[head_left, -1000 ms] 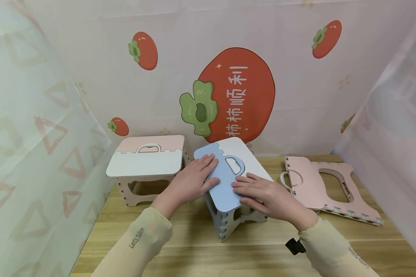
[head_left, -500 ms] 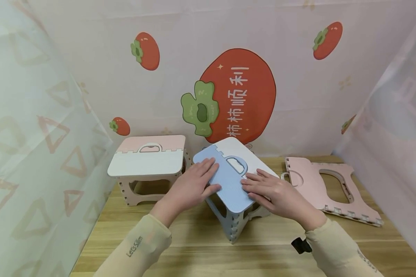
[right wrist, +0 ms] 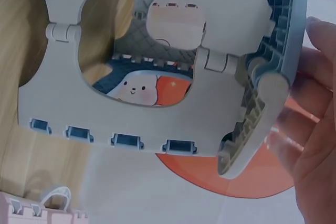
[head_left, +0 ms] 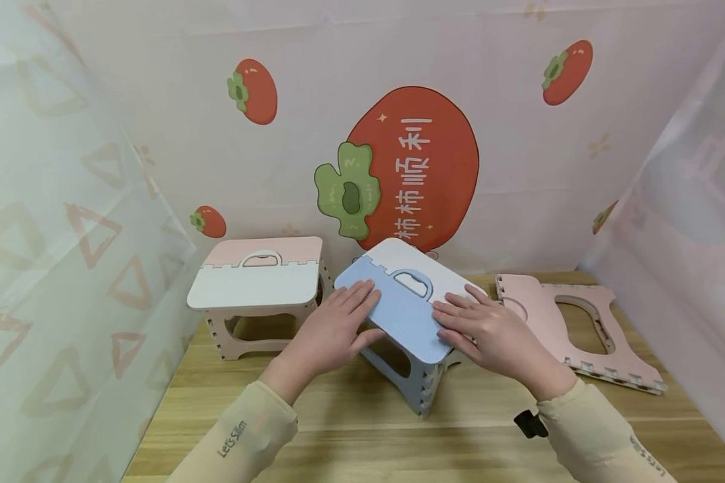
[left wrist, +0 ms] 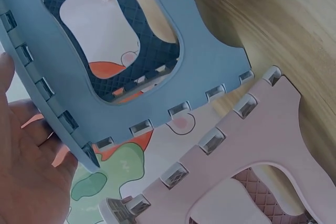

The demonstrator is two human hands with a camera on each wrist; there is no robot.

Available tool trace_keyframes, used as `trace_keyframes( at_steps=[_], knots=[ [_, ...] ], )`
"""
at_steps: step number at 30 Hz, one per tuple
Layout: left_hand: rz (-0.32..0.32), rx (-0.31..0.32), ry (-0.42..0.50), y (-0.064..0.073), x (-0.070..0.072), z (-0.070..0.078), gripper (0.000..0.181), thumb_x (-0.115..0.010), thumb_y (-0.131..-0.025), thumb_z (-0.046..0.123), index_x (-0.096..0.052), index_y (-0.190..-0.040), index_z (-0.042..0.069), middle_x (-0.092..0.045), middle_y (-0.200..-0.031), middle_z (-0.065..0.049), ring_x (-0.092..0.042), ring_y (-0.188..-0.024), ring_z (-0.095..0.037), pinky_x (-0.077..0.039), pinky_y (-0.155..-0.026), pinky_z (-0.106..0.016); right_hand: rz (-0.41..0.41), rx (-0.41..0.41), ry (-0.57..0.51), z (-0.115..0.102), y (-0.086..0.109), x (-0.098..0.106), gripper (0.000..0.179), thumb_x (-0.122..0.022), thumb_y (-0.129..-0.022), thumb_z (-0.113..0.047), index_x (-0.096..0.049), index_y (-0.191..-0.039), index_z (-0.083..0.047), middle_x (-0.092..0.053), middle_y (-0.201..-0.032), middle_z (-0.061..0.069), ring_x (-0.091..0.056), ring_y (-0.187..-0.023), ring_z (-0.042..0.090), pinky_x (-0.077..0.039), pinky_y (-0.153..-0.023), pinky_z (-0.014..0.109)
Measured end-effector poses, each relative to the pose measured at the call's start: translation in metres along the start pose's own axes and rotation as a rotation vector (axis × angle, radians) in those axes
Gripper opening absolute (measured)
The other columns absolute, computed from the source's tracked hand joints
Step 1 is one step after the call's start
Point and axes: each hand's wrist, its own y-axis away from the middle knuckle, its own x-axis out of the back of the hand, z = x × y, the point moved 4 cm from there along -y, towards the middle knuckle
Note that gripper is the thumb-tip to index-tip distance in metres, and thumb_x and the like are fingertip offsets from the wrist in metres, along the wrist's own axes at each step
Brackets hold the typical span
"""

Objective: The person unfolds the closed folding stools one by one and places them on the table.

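A blue-and-white folding stool [head_left: 399, 308] stands unfolded, askew, at the middle of the wooden table. My left hand [head_left: 333, 329] rests on the blue half of its top near the left edge, fingers extended. On the right part of the top lies my right hand [head_left: 495, 334], fingers spread across the blue and white halves. From below, the left wrist view shows the stool's blue side panel [left wrist: 210, 59] with the left hand [left wrist: 34, 166] at the seat's edge. The stool's white leg panel [right wrist: 55, 87] fills much of the right wrist view, beside the right hand [right wrist: 317, 129].
A pink-and-white folding stool [head_left: 254, 285] stands unfolded at the left. At the right, a pink folding stool [head_left: 538, 315] lies folded flat on the wooden table [head_left: 362, 449]. A printed cloth backdrop [head_left: 507, 221] rises behind, with cloth along both sides.
The blue-and-white stool has turned counterclockwise as seen from above; its near corner has shifted right. My right hand has moved right with it, while the left hand stays near the left edge.
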Motion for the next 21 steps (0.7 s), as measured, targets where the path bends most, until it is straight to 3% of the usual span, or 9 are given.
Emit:
trace_keyframes(
  at_steps=[8, 16, 21],
  knots=[
    [0.008, 0.008, -0.041, 0.002, -0.002, 0.005, 0.074, -0.046, -0.104, 0.057, -0.034, -0.160, 0.010, -0.030, -0.167, -0.009, -0.026, -0.155, -0.026, -0.021, -0.127, -0.046, -0.070, -0.104, 0.095, 0.003, -0.001, 0.004, 0.066, -0.049, -0.101, -0.062, -0.073, -0.128, -0.007, -0.071, -0.129, 0.008, -0.068, -0.118, 0.034, -0.042, -0.112, 0.059],
    [0.048, 0.003, -0.101, 0.005, -0.003, 0.014, 0.078, -0.048, -0.103, 0.058, -0.035, -0.159, 0.005, -0.030, -0.166, -0.014, -0.029, -0.153, -0.030, -0.024, -0.126, -0.045, -0.253, -0.256, 0.148, 0.008, -0.002, 0.002, 0.081, -0.069, -0.085, -0.066, -0.060, -0.145, -0.012, -0.060, -0.145, 0.008, -0.058, -0.132, 0.032, -0.033, -0.118, 0.059],
    [0.061, 0.013, -0.127, 0.006, -0.005, 0.016, 0.079, -0.047, -0.103, 0.059, -0.035, -0.159, 0.004, -0.030, -0.166, -0.015, -0.029, -0.153, -0.030, -0.024, -0.126, -0.044, -0.335, -0.288, 0.147, 0.009, -0.004, 0.001, 0.091, -0.072, -0.082, -0.067, -0.053, -0.150, -0.011, -0.054, -0.151, 0.009, -0.052, -0.139, 0.033, -0.032, -0.119, 0.059]
  ],
)
